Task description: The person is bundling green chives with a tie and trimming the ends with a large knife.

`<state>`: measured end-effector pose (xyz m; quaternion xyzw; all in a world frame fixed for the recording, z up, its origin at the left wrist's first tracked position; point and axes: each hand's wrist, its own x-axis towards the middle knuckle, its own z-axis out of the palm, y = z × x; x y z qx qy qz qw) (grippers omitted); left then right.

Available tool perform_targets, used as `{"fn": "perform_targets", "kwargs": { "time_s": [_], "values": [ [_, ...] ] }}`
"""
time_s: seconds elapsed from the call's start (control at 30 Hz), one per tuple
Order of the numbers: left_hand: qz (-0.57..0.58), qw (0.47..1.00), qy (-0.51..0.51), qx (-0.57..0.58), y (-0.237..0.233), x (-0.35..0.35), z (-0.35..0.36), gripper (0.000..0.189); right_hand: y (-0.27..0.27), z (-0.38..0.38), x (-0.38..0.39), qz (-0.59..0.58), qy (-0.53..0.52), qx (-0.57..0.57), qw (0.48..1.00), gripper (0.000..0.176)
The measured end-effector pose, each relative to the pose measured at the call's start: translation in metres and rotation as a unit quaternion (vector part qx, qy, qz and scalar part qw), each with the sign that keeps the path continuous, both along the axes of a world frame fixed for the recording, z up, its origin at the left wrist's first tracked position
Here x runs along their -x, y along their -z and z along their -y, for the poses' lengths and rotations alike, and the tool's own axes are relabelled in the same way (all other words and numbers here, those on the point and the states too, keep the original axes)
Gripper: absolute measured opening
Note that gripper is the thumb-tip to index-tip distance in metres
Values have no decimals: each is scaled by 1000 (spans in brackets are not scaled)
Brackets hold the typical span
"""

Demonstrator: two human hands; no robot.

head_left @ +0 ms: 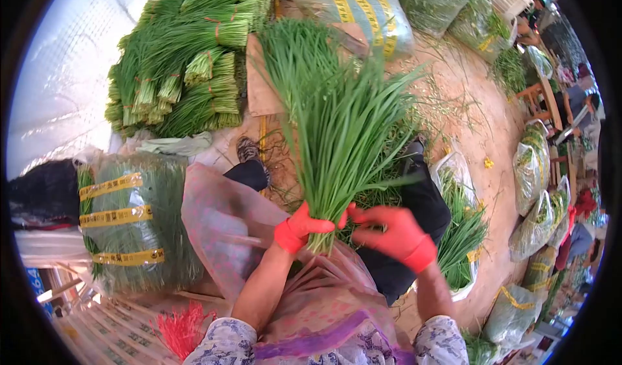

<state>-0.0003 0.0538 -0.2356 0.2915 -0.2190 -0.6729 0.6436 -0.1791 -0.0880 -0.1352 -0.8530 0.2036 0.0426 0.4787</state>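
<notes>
- Your red-gloved left hand [303,227] has its fingers clamped around the pale lower ends of 1 bunch of long green stalks [350,141].
- That bunch is in front of you, above your pink translucent apron [324,287], leaves fanned away from you.
- Your red-gloved right hand [395,235] is blurred just beside the stalk bases; you cannot tell whether its fingers are apart or together.
- Ahead to your left, tied bundles [194,47] lie piled up.
- Red strings [184,329] hang by your left sleeve [223,342].
</notes>
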Motion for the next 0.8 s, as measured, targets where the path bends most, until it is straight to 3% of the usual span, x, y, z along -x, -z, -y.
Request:
{"fn": "perform_targets", "kwargs": {
  "time_s": [0.07, 0.13, 0.2, 0.23, 0.3, 0.43, 0.5, 0.63, 0.7, 0.8],
  "values": [
    [-31, 999, 9, -1, -10, 3, -4, 42, -35, 27, -6, 110, 265, -41, 957, 24],
    [-30, 998, -3, 64, 0, 8, -11, 32, -81, 55, -20, 143, 312, -4, 939, 22],
    [-33, 998, -9, 57, 0, 12, -17, 26, -104, 79, -37, 166, 267, 101, 944, 24],
    [-48, 997, -4, 62, 3, 13, -20, 25, -109, 88, -45, 166, 269, 100, 943, 24],
    [-64, 996, 1, 67, 5, 15, -24, 25, -115, 100, -60, 165, 136, 303, 929, 30],
    [-83, 994, 20, 65, 6, 19, -28, 29, -115, 111, -81, 144, 66, 401, 902, 32],
    [-87, 994, 20, 67, 7, 20, -29, 29, -111, 110, -89, 87, -5, 536, 840, 31],
    [-70, 996, 16, 55, -2, 22, -30, 31, -95, 113, -95, 12, -59, 560, 827, 25],
    [-61, 997, 10, 39, -1, 22, -35, 31, -82, 116, -94, -36, -150, 604, 782, 22],
    [-49, 996, 31, 63, 8, 19, -36, 34, -71, 110, -85, 19, -88, 574, 814, 13]
  ]
}}
